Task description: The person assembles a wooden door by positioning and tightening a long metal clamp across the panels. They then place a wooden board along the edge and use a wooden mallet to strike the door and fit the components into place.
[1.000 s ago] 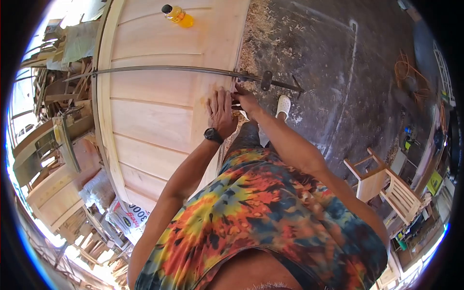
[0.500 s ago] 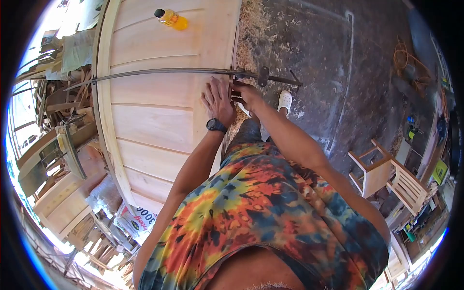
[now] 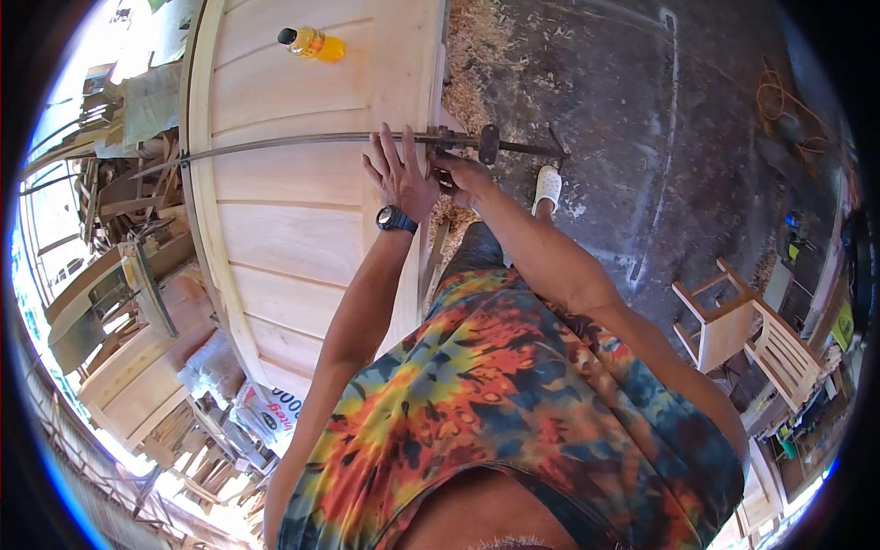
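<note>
A wooden panel door (image 3: 289, 234) lies flat in front of me, with a long metal bar clamp (image 3: 302, 140) spanning its width. My left hand (image 3: 403, 179) rests near the panel's right edge, fingers spread and reaching the clamp bar. It wears a black watch (image 3: 395, 218). At that same edge, just below the clamp's jaw (image 3: 444, 139), is my right hand (image 3: 463, 179) with its fingers curled inward. What those fingers grip is partly hidden by the hands and the edge. The clamp's screw end (image 3: 536, 148) sticks out over the floor.
An orange drink bottle (image 3: 312, 44) lies on the panel's far part. Wood shavings (image 3: 481, 46) cover the floor along the edge. A wooden chair (image 3: 747, 330) is at the right. Stacked lumber (image 3: 133, 192) and a printed sack (image 3: 266, 414) fill the left side.
My left hand has slid forward, its fingers now more spread and over the clamp bar. My right hand stays at the panel's edge, shifted slightly left. The view has moved slightly.
</note>
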`<action>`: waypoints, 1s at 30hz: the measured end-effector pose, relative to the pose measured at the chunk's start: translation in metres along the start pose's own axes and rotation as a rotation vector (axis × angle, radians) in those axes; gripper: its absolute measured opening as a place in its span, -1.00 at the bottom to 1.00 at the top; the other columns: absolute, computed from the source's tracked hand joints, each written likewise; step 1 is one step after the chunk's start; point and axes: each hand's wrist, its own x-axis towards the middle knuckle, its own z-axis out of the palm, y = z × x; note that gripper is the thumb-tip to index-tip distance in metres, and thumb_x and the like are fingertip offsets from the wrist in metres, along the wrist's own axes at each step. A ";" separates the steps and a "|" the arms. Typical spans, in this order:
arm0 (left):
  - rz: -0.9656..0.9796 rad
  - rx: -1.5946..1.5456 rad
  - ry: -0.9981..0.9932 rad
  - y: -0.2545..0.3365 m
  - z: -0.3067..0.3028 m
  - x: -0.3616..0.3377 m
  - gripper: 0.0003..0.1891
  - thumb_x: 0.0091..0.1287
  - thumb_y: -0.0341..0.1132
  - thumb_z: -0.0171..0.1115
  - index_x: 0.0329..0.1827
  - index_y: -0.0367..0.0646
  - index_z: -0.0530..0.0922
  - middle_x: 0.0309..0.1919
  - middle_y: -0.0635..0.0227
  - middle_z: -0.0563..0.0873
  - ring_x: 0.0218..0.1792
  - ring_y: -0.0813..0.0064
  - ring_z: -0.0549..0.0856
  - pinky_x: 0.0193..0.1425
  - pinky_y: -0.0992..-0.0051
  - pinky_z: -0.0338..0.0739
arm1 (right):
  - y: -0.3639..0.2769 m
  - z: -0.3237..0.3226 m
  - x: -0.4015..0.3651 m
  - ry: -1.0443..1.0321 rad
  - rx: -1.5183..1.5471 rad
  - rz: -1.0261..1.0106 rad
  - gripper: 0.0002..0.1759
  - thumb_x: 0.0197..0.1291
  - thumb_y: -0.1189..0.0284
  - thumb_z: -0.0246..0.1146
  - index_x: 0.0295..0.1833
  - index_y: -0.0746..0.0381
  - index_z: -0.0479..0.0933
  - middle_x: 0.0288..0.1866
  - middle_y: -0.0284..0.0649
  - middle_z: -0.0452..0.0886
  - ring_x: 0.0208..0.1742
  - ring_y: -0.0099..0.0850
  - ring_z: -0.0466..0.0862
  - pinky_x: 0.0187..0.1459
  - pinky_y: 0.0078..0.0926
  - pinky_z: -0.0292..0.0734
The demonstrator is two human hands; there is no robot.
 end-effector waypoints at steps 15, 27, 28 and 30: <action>-0.083 -0.177 -0.091 -0.006 0.004 0.003 0.03 -0.10 -0.37 0.43 0.54 0.10 0.13 0.56 -0.01 -0.01 0.56 -0.21 -0.08 0.49 -0.23 -0.13 | -0.051 -0.200 -0.070 0.745 -1.070 -0.493 -0.30 0.10 0.36 0.44 0.37 0.21 0.40 0.18 0.03 0.58 0.16 -0.10 0.63 0.03 -0.32 0.61; -0.099 -0.249 -0.079 -0.007 0.000 0.002 -0.02 -0.14 -0.41 0.44 0.47 0.21 0.22 0.57 0.11 0.02 0.58 -0.10 -0.08 0.49 -0.23 -0.11 | -0.083 -0.197 -0.072 0.192 -1.148 -0.199 -0.65 0.32 0.18 0.27 0.02 0.22 0.66 -0.08 -0.14 0.68 -0.20 -0.33 0.70 -0.18 -0.44 0.63; -0.107 -0.255 -0.073 -0.008 0.000 0.002 -0.02 -0.14 -0.41 0.44 0.47 0.21 0.22 0.57 0.11 0.02 0.58 -0.10 -0.08 0.49 -0.23 -0.11 | -0.072 -0.199 -0.081 0.135 -1.035 -0.160 -0.59 0.36 0.10 0.23 0.03 0.23 0.65 -0.20 -0.22 0.70 -0.30 -0.40 0.69 -0.25 -0.49 0.61; -0.098 -0.231 -0.091 -0.009 0.001 0.002 -0.03 -0.13 -0.40 0.45 0.47 0.21 0.23 0.57 0.11 0.02 0.58 -0.09 -0.08 0.50 -0.23 -0.12 | -0.059 -0.177 -0.116 0.156 -0.753 -0.001 -0.57 0.37 0.15 0.23 0.17 0.23 0.56 -0.27 -0.27 0.68 -0.36 -0.50 0.66 -0.37 -0.56 0.57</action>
